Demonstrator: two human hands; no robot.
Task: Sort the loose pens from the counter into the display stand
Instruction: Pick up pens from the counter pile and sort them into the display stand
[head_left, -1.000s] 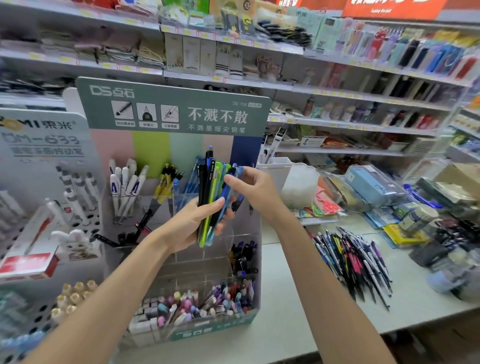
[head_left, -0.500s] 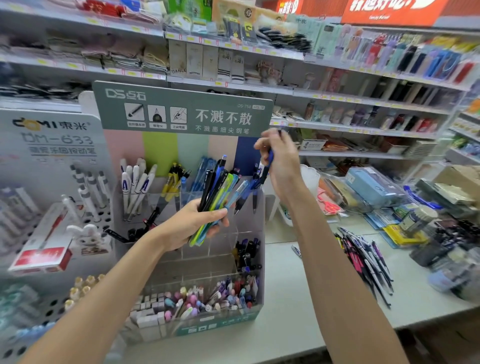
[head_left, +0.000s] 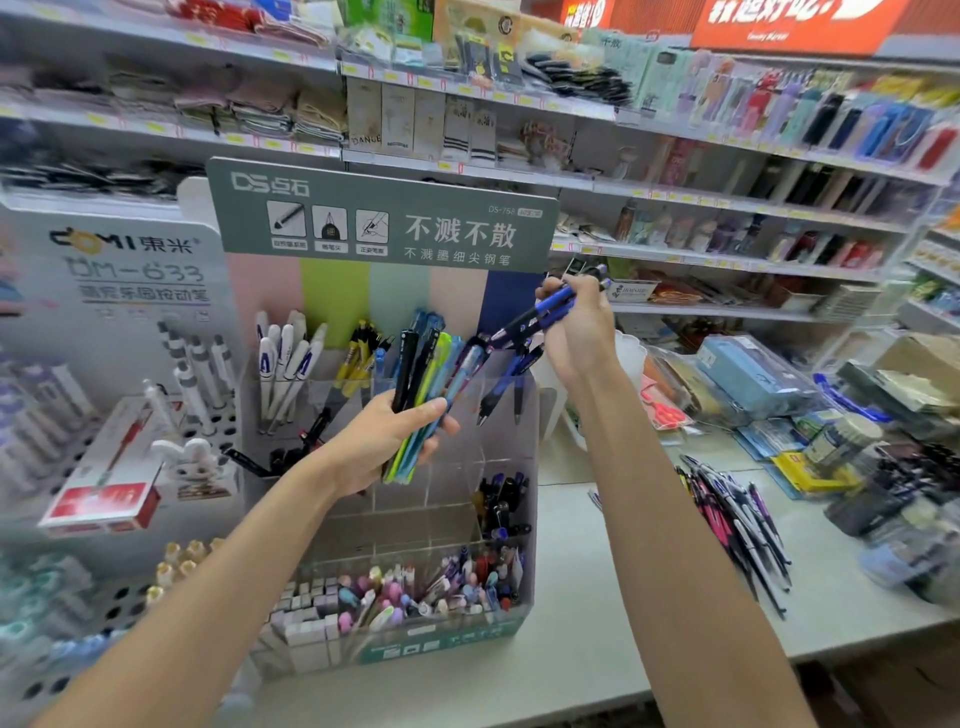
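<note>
My left hand (head_left: 387, 441) grips a bundle of black, green and light-blue pens (head_left: 423, 384) in front of the clear acrylic display stand (head_left: 509, 525) with its green header. My right hand (head_left: 579, 332) holds dark blue pens (head_left: 540, 317) tilted above the stand's top right compartment, where other blue pens (head_left: 506, 379) stick up. White, yellow and blue pens fill the other top compartments. A heap of loose pens (head_left: 732, 525) lies on the counter (head_left: 597, 644) to the right of my right forearm.
A second white pen display (head_left: 104, 332) stands at the left. Packaged stationery (head_left: 748, 379) and a dark jar (head_left: 841, 441) crowd the counter's right end. Shop shelves (head_left: 727, 197) run behind. The stand's bottom tray holds caps and erasers (head_left: 415, 592).
My right hand drew dark blue pens out of the bundle in my left hand and carried them up and right, over the stand's right compartment. The left hand kept its bundle.
</note>
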